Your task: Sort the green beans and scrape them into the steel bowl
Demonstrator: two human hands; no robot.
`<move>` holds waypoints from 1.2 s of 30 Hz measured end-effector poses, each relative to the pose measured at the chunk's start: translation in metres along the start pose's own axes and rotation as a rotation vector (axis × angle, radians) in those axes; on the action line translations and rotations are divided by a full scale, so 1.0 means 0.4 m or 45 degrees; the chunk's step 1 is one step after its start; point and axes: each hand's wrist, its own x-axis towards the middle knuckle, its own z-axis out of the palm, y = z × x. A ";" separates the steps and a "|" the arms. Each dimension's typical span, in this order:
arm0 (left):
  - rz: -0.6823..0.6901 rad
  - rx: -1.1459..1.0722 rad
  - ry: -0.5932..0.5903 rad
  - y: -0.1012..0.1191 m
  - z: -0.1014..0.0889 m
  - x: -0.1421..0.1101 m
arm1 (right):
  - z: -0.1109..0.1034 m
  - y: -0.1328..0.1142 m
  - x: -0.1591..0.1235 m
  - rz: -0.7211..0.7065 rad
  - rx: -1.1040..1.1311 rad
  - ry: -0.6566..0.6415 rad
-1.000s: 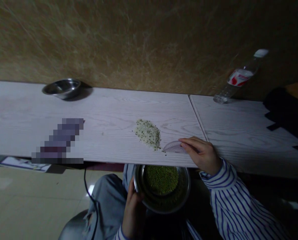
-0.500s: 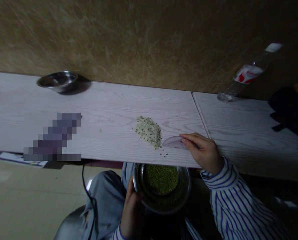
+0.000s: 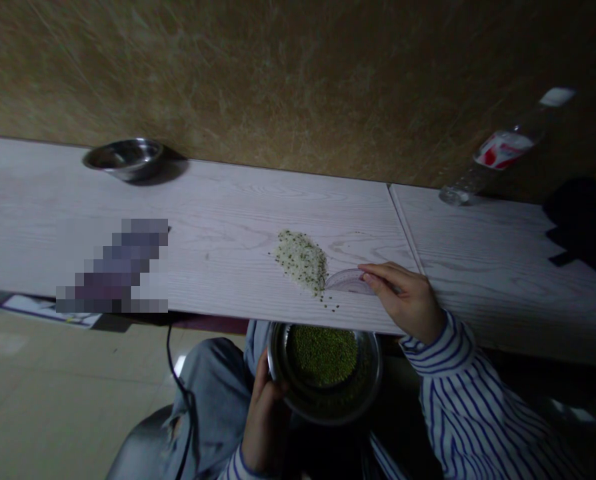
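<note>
My right hand (image 3: 403,293) pinches a clear purple-tinted protractor (image 3: 349,281) flat against the tabletop. Its left tip is at the lower right edge of a pile of white rice mixed with green beans (image 3: 301,261). A few loose green beans (image 3: 331,305) lie just below the pile. Below the table's front edge, my left hand (image 3: 268,413) grips the left rim of a steel bowl (image 3: 373,393). Many green mung beans (image 3: 324,355) cover the bowl's bottom.
A second steel bowl (image 3: 125,160) stands at the back left by the wall. A blurred-out object (image 3: 121,267) lies on the left of the white wood-grain table (image 3: 228,220). A clear plastic bottle (image 3: 498,153) stands at the back right, near a dark item (image 3: 578,220). A cable (image 3: 171,363) hangs down.
The whole view has shifted slightly, so the table's things appear a little further right. Both hands keep their grips, and the protractor stays beside the pile.
</note>
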 end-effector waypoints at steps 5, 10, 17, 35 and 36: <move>-0.005 0.001 0.007 -0.003 -0.002 0.002 | 0.007 -0.008 0.005 -0.018 0.060 -0.024; -0.010 0.013 0.044 -0.002 -0.003 0.002 | 0.004 -0.014 0.001 -0.043 0.089 -0.012; -0.014 -0.006 0.072 0.004 0.003 -0.004 | 0.003 -0.018 0.005 -0.005 0.064 -0.007; 0.011 -0.019 -0.011 0.002 -0.009 -0.002 | 0.010 -0.018 0.003 -0.034 0.069 -0.015; 0.023 -0.017 -0.008 0.003 -0.007 -0.002 | 0.011 -0.017 0.003 -0.032 0.068 -0.028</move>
